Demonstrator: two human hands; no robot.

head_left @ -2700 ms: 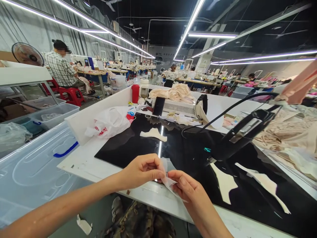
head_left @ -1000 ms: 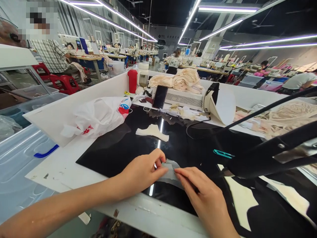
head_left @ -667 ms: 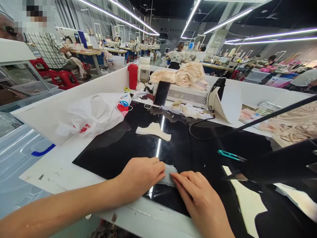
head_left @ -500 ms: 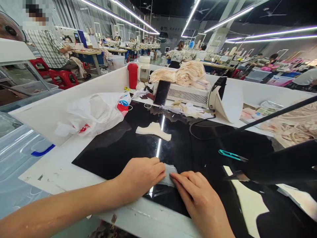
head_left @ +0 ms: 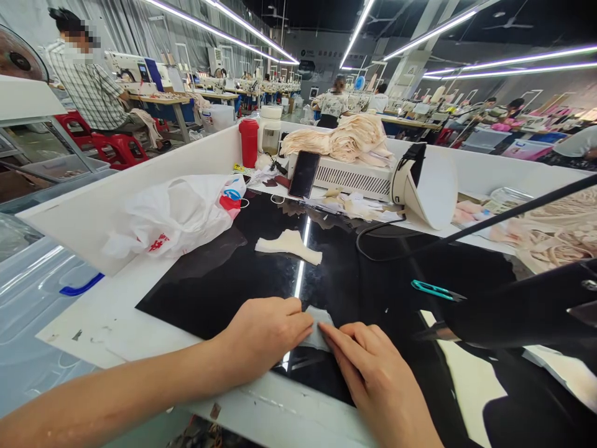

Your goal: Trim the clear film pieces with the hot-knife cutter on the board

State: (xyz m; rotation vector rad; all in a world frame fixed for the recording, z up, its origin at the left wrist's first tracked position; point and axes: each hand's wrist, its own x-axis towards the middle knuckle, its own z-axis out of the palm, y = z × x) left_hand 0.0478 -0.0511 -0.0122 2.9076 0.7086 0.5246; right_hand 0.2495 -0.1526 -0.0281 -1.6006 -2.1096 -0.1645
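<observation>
A small light grey fabric piece (head_left: 318, 333) lies on the black glossy sheet near the table's front edge. My left hand (head_left: 268, 333) has its fingers closed on the left side of that piece, covering part of it. From the right, the fingertips of my right hand (head_left: 368, 358) are pressed together on the piece's right edge. Beyond my hands lies a cream cut fabric piece (head_left: 290, 246), flat on the sheet. Another cream cut piece (head_left: 471, 382) sits to the right of my right hand, partly under a dark machine part. Teal thread snips (head_left: 436, 290) lie above it.
A dark machine arm (head_left: 522, 311) reaches in from the right. A white plastic bag (head_left: 172, 211) sits at left. At the back stand a red cup (head_left: 249, 143), a phone (head_left: 305, 175), a lamp (head_left: 429, 190) and a pile of beige fabric (head_left: 345, 138). Other people work at machines beyond.
Both hands stay on the grey fabric piece, with only slight finger movement. The seated person at far left has shifted their head a little.
</observation>
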